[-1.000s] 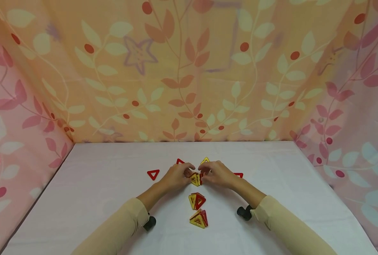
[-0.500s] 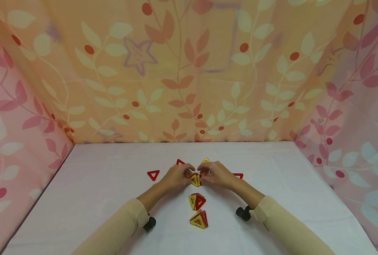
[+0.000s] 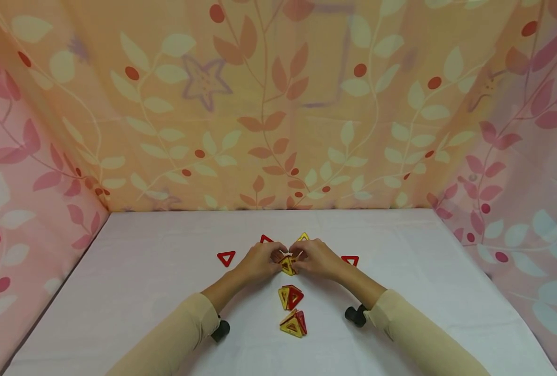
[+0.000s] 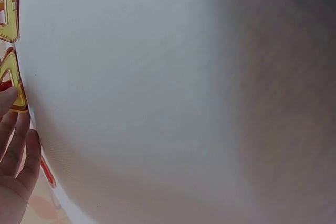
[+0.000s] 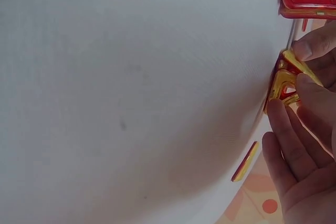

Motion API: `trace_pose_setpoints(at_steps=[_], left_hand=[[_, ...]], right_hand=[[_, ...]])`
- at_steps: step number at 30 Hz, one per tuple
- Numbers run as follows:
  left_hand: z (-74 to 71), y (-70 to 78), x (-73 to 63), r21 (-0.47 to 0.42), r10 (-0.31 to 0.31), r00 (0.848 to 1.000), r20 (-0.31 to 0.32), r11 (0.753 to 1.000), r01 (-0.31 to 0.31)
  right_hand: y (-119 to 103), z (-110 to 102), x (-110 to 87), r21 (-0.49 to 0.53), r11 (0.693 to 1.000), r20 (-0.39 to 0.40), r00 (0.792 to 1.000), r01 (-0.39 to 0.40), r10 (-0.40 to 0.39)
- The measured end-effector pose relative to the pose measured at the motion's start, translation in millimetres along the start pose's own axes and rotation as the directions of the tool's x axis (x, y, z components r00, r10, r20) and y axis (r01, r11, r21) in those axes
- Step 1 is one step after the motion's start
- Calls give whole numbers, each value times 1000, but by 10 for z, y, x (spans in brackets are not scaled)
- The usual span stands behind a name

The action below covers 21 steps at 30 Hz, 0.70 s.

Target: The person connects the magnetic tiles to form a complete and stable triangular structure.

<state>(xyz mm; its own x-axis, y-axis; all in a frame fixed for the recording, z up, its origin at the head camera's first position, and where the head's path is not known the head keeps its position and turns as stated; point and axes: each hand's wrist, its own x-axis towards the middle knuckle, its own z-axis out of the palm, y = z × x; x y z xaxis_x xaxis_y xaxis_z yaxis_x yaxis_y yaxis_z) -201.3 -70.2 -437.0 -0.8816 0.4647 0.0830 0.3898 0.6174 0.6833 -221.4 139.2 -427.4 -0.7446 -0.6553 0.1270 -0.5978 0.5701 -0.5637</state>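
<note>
Between both hands, near the table's middle, stands a small pyramid of magnetic tiles [image 3: 286, 265] made of yellow and red triangles. My left hand [image 3: 259, 259] grips its left side; in the left wrist view the thumb lies on a yellow face [image 4: 20, 97]. From the other side my right hand [image 3: 320, 259] pinches it, thumb and fingers on a yellow tile [image 5: 284, 81] in the right wrist view. The hands' fingertips nearly meet above the pyramid and hide part of it.
Two more red-and-yellow tile pyramids, one [image 3: 290, 297] behind the other [image 3: 294, 324], stand nearer me. Loose red triangles lie left [image 3: 226, 258], behind the left hand [image 3: 265, 238] and by the right wrist [image 3: 350, 260]. A yellow triangle [image 3: 303, 237] lies behind the right hand.
My right hand has shifted slightly left, closer in on the pyramid, and its wrist uncovers more of the red triangle on the right. The left hand stays in place.
</note>
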Motion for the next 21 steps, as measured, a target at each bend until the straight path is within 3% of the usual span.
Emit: trace_pose_setpoints(at_steps=[12, 21], left_hand=[[3, -23, -2, 22, 43, 999, -13, 999, -43], [-3, -17, 4, 12, 33, 999, -7, 999, -33]], right_hand=[[-6, 16, -13, -7, 999, 36, 999, -38, 38], [-29, 31, -26, -48, 998, 25, 999, -42, 43]])
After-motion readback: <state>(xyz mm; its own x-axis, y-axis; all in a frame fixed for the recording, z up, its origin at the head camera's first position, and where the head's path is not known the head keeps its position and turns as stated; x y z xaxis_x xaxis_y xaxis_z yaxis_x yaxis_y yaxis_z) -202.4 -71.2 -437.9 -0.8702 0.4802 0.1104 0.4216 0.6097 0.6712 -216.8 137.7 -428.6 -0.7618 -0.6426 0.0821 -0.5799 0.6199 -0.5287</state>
